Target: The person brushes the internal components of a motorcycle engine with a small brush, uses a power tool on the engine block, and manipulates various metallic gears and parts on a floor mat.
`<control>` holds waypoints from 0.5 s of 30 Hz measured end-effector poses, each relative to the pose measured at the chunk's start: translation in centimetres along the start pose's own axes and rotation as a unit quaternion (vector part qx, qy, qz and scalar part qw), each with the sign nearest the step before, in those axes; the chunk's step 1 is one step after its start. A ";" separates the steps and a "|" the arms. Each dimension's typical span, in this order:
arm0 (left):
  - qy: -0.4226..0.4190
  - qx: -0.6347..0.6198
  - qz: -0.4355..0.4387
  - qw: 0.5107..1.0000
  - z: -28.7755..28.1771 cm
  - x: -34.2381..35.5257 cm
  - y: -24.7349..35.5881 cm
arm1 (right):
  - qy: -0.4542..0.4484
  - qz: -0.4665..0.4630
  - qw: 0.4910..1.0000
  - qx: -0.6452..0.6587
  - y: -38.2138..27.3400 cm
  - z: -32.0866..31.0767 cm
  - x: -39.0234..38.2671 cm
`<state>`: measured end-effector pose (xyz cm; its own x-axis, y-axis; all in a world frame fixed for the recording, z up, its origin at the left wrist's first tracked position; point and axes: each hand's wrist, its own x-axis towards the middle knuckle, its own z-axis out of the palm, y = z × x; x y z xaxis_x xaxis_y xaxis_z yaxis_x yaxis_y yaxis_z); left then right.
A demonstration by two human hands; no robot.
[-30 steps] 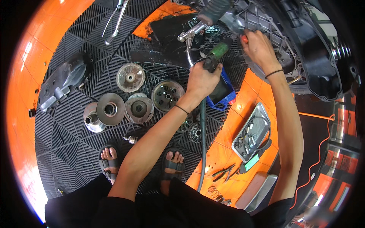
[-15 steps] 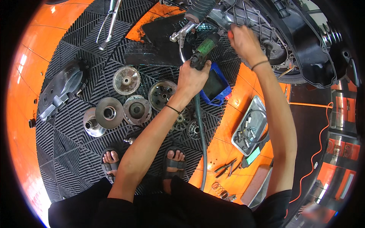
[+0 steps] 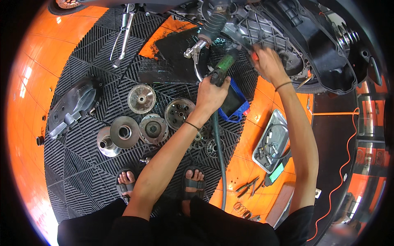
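Observation:
My left hand (image 3: 212, 95) is closed around a green-and-black hose gun (image 3: 225, 63), its front end pointing up toward the scooter's engine. A dark hose (image 3: 220, 160) runs down from beneath that hand. Closed too, my right hand (image 3: 271, 63) grips a red-handled tool (image 3: 255, 56) whose working end is blurred. That hand is in front of the open ribbed engine case (image 3: 262, 30), by the round recess at its right end. I cannot tell whether the tool touches the case. Below the gun lies a blue-edged container (image 3: 233, 105).
Metal discs and a toothed wheel (image 3: 141, 99) lie on the black ribbed mat (image 3: 78, 164), beside a dark engine cover (image 3: 74, 106). To the right are a metal tray (image 3: 271, 141) of small parts, pliers (image 3: 247, 186) and a spring (image 3: 242, 210). An orange cord (image 3: 342, 176) trails along the right.
The view has shifted, so the mat, parts and scooter appear lower. Both hands keep their grips. My right hand stays by the engine case, slightly nearer to me.

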<state>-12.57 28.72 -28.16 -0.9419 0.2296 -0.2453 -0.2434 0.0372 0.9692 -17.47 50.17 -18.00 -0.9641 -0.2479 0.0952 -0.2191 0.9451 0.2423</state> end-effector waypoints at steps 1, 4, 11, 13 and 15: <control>0.001 0.003 0.006 1.000 0.1 0.1 0.0 | 0.027 0.010 0.999 0.033 0.1 0.5 0.1; -0.018 0.000 -0.001 1.000 1.2 -0.5 1.1 | 0.100 0.038 0.992 0.068 1.6 2.9 -1.2; 0.030 -0.017 0.013 0.999 0.3 -0.4 0.7 | 0.090 0.070 0.989 0.089 0.0 0.3 -0.4; 0.026 -0.005 0.020 0.999 0.8 0.1 0.7 | 0.144 0.068 0.981 0.109 -1.6 0.9 -1.0; 0.026 0.001 0.039 0.999 1.8 0.5 0.4 | 0.170 0.074 0.977 0.107 -2.0 1.6 -2.3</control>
<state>-12.69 30.62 -27.87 -0.9688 0.1814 -0.1688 -0.1675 0.0224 0.9856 -15.06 49.21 -20.28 -0.8904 -0.1275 0.4370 -0.1429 0.9897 -0.0024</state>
